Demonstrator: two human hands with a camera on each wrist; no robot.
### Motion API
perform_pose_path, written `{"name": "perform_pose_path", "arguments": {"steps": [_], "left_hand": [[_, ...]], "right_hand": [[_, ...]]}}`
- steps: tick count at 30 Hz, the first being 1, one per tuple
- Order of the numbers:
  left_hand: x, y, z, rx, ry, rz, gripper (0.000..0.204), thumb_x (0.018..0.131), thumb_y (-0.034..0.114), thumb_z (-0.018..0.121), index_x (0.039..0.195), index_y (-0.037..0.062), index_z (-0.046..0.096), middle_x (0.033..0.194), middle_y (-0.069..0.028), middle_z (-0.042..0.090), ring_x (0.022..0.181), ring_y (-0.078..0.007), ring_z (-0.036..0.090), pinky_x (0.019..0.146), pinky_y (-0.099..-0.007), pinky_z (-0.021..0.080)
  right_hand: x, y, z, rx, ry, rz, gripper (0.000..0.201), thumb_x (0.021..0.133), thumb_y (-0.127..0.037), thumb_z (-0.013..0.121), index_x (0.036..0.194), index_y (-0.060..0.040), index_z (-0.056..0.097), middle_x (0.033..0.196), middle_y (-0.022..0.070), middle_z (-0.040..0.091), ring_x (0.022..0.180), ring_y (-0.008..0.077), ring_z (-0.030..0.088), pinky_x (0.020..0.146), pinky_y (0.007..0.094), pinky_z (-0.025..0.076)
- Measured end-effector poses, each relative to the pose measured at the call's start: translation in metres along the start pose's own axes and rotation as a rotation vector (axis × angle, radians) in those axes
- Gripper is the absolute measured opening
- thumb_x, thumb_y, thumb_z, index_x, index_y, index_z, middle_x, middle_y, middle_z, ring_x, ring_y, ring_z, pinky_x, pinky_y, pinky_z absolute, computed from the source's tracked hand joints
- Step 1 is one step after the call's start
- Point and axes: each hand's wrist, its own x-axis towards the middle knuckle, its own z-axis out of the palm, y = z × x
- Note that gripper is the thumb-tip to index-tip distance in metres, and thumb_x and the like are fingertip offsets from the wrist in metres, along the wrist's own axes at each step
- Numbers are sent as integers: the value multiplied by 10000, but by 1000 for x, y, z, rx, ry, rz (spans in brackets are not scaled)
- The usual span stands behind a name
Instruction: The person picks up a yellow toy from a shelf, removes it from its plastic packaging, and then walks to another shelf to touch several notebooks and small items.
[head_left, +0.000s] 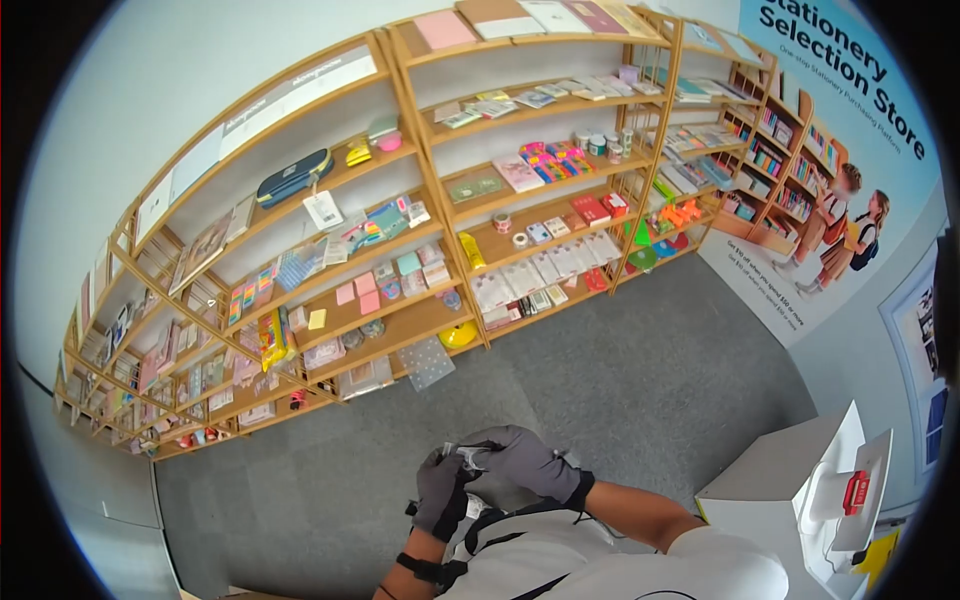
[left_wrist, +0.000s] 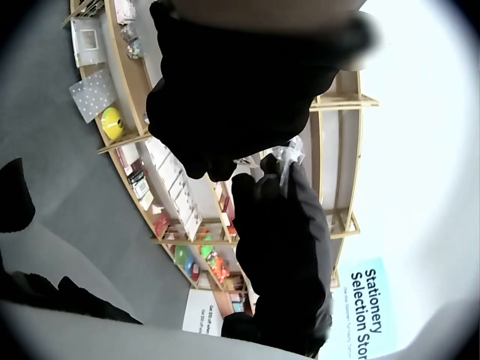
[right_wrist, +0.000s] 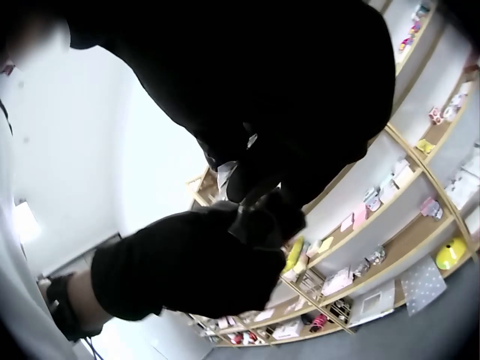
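Both hands wear dark grey gloves and meet in front of the person's chest. The left hand (head_left: pixel 441 492) is fingers-up on the left, its fingertips curled against a small piece of see-through crinkled plastic (head_left: pixel 468 457). From the other side the right hand (head_left: pixel 528 464) bends over and pinches the same plastic. In the left wrist view the crinkled plastic (left_wrist: pixel 289 153) sticks out between the fingertips of both hands. The right wrist view has the gloves in deep shadow, with a bit of the plastic (right_wrist: pixel 224 177) showing beside the fingers. What the plastic contains is hidden by the fingers.
Wooden shelves (head_left: pixel 415 330) full of stationery curve along the wall ahead. A dotted grey sheet (head_left: pixel 428 364) and a yellow round object (head_left: pixel 458 335) sit at the lowest shelf. Grey floor (head_left: pixel 600 370) lies between. A white stand (head_left: pixel 775 470) is at the right, below a large poster (head_left: pixel 830 190).
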Motion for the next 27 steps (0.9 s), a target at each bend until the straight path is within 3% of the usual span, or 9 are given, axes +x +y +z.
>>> {"name": "perform_pose_path", "arguments": {"steps": [1, 4, 8, 11, 13, 15, 19, 21, 27], "left_hand": [[-2, 10, -16, -36, 27, 11, 106, 965, 127, 657, 975, 26, 687, 828, -32, 672, 707, -135, 647, 676, -326, 599], [3, 40, -61, -81, 51, 49, 96, 977, 131, 652, 958, 42, 683, 826, -33, 673, 708, -136, 648, 682, -330, 600], [19, 67, -131, -53, 56, 118, 103, 996, 144, 650, 945, 59, 678, 825, -32, 674, 716, -133, 651, 696, -340, 601], [29, 68, -170, -42, 1, 182, 111, 1005, 152, 648, 940, 67, 676, 820, -30, 673, 721, -128, 650, 715, -344, 602], [41, 60, -194, -120, -6, 177, 123, 1020, 141, 609, 1037, 48, 687, 971, -72, 715, 867, -176, 693, 803, -356, 599], [47, 65, -212, -144, -19, 160, 153, 1027, 136, 589, 1085, 39, 693, 1047, -93, 737, 939, -200, 714, 847, -362, 597], [54, 64, -224, -225, 35, 120, 247, 1047, 147, 533, 1180, 9, 688, 1144, -138, 730, 1021, -236, 712, 901, -367, 587], [65, 61, -230, -238, 14, 122, 223, 1040, 163, 563, 1165, 19, 679, 1103, -120, 728, 954, -223, 712, 823, -355, 585], [57, 87, -217, -181, -36, 150, 238, 1039, 185, 567, 1174, 18, 671, 1087, -107, 724, 943, -211, 705, 802, -336, 575]], "right_hand": [[12, 9, 16, -10, 3, -6, 310, 908, -129, 703, 1204, -42, 727, 995, 103, 768, 938, 171, 723, 873, 304, 559], [55, 33, 53, -443, 24, -35, 317, 887, -187, 715, 1180, -65, 734, 983, 134, 754, 901, 235, 726, 836, 339, 560], [98, 50, 114, -658, -10, -180, 332, 880, -162, 745, 1202, -81, 728, 1002, 110, 761, 920, 173, 730, 831, 315, 558], [112, 40, 157, -520, -30, -209, 319, 873, -196, 733, 1169, -78, 736, 961, 135, 747, 877, 238, 723, 792, 348, 558], [124, 34, 179, -442, -35, -235, 315, 870, -213, 728, 1153, -76, 740, 941, 147, 741, 856, 270, 719, 772, 364, 558], [132, 31, 195, -368, -98, -135, 305, 865, -205, 735, 1136, -65, 740, 942, 153, 739, 858, 266, 720, 774, 364, 554], [136, 16, 212, -173, -122, 23, 294, 859, -195, 744, 1117, -54, 743, 934, 155, 737, 860, 260, 719, 774, 362, 548], [142, 13, 216, -93, -131, 70, 291, 857, -192, 747, 1112, -52, 744, 931, 154, 737, 860, 258, 719, 773, 362, 545], [161, 29, 213, -438, -69, -148, 273, 867, -169, 713, 1117, -68, 754, 964, 137, 758, 898, 259, 731, 803, 358, 558]]}}
